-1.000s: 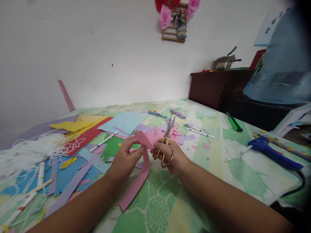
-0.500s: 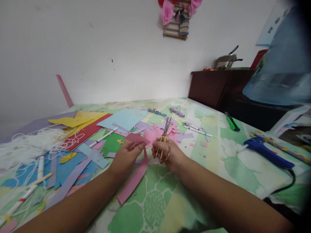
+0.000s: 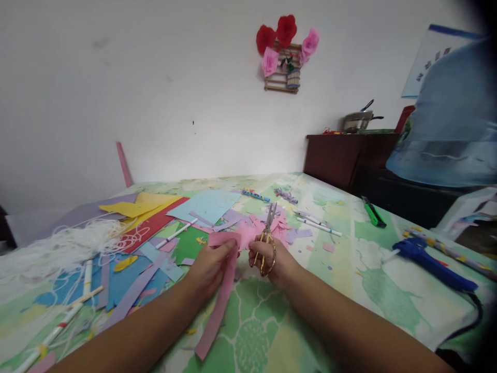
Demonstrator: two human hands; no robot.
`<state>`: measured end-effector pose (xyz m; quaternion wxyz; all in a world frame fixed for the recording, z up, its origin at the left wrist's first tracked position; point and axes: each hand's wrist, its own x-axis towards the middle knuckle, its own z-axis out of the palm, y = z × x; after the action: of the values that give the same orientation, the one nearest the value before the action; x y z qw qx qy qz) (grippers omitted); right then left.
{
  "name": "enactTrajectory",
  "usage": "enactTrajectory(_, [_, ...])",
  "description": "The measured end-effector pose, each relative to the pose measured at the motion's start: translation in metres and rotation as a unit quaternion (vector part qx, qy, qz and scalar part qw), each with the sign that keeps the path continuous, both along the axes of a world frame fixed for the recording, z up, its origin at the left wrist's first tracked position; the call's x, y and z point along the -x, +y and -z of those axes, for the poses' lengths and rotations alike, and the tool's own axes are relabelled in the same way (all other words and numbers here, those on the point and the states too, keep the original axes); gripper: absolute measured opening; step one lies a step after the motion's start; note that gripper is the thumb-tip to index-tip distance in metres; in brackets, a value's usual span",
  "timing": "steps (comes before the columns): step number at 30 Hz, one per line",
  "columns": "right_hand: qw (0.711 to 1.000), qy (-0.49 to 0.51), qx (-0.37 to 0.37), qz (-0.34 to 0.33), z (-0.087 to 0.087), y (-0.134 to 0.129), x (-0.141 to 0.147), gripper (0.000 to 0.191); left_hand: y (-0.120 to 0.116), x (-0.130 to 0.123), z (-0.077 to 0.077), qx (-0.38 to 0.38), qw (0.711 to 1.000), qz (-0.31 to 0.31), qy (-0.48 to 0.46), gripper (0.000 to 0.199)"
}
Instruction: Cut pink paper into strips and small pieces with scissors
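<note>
Landmark = dark red cabinet (image 3: 330, 160). Metal pot (image 3: 356, 122) on top of it. Big blue water bottle (image 3: 446, 119) right of it, poster (image 3: 421, 70) on the wall above and to the right. Slatted rack (image 3: 279, 82) with red and pink flowers (image 3: 286, 31) on the wall, up and left of it. Green cutter (image 3: 374, 213) nearer the camera than it, blue glue gun (image 3: 433, 263) nearer still, farther right. White string pile (image 3: 81, 241) well left of it.
</note>
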<state>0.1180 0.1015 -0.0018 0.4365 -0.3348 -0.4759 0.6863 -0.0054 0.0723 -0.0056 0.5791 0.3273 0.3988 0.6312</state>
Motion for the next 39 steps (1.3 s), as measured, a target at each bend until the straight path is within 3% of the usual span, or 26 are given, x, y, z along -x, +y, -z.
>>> enactTrajectory(11, [1.0, -0.023, 0.011, 0.015, 0.001, 0.002, 0.001, 0.013, -0.006, -0.002, -0.011, 0.026, 0.999, -0.026, 0.036, 0.009])
enactTrajectory(18, [0.999, -0.045, -0.012, -0.001, 0.009, 0.005, 0.003, 0.012, 0.001, -0.003, -0.008, 0.031, 0.997, -0.053, 0.053, 0.013])
enactTrajectory(22, [0.988, -0.141, -0.055, 0.019, 0.013, 0.013, -0.001, 0.017, 0.002, 0.001, -0.007, 0.042, 0.993, -0.07, 0.083, 0.016])
enactTrajectory(24, [0.956, -0.251, -0.119, 0.098, 0.008, 0.016, -0.007, 0.028, 0.001, 0.004, -0.009, 0.045, 0.99, -0.07, 0.113, 0.018])
enactTrajectory(26, [0.896, -0.356, -0.212, 0.157, -0.001, 0.017, -0.016, 0.033, 0.0, 0.007, -0.012, 0.04, 0.987, -0.081, 0.134, 0.019])
enactTrajectory(29, [0.81, -0.465, -0.33, 0.134, -0.014, 0.015, -0.028, 0.034, -0.001, 0.011, -0.018, 0.042, 0.981, -0.102, 0.161, 0.021])
enactTrajectory(32, [0.746, -0.52, -0.403, 0.101, -0.02, 0.009, -0.031, 0.032, -0.002, 0.016, -0.025, 0.044, 0.97, -0.146, 0.189, 0.023])
enactTrajectory(35, [0.697, -0.577, -0.421, 0.062, -0.017, 0.003, -0.027, 0.033, -0.004, 0.019, -0.03, 0.018, 0.961, -0.194, 0.197, 0.023])
enactTrajectory(39, [0.647, -0.635, -0.419, 0.055, -0.014, 0.002, -0.023, 0.038, -0.004, 0.02, -0.03, -0.018, 0.96, -0.198, 0.197, 0.022])
